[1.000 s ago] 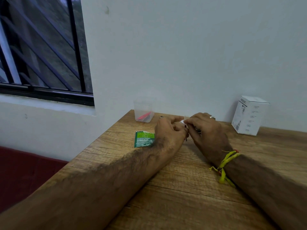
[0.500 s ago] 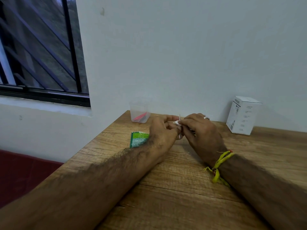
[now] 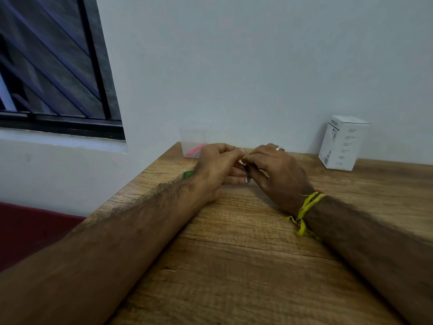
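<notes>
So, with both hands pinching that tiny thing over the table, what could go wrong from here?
1. The small white piece, pinched between left hand and right hand, is mostly hidden by fingers; it could slip unseen.
2. The thin metal piece hanging below it might drop onto the table or prick a finger.
3. The left forearm covers most of the green packet near the table edge and could nudge it off.

Wood-grain tabletop (image 3: pixel 246 266) abuts a plain pale wall (image 3: pixel 234 66). Dark-framed window (image 3: pixel 54 66) with diagonal bars at upper left; red surface (image 3: pixel 30 231) below. Dim, even lighting.
</notes>
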Available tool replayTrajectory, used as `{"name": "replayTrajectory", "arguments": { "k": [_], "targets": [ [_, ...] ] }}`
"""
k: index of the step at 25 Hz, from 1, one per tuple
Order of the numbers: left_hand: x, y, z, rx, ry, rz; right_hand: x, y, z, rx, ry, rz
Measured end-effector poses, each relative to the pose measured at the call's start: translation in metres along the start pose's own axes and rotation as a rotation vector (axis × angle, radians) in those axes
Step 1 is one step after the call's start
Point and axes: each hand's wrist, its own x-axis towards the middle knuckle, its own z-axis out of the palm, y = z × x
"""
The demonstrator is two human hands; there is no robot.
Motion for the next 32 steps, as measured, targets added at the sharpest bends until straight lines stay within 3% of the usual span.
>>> {"name": "replayTrajectory", "arguments": {
  "k": [12,24,32],
  "targets": [
    [0.0039,-0.0023,0.0009,0.132,0.058,0.181,-0.0002,-0.0045,-0.002,-0.009,-0.046,0.011],
    [0.0068,0.0017,-0.0049,0.148,0.082,0.21,-0.0019,-0.0068,-0.001,-0.04,-0.077,-0.041],
    [0.008,0.0049,-0.0039,0.18,0.194,0.25,-0.0036,-0.0083,-0.0013,-0.04,-0.072,-0.056]
  ]
}}
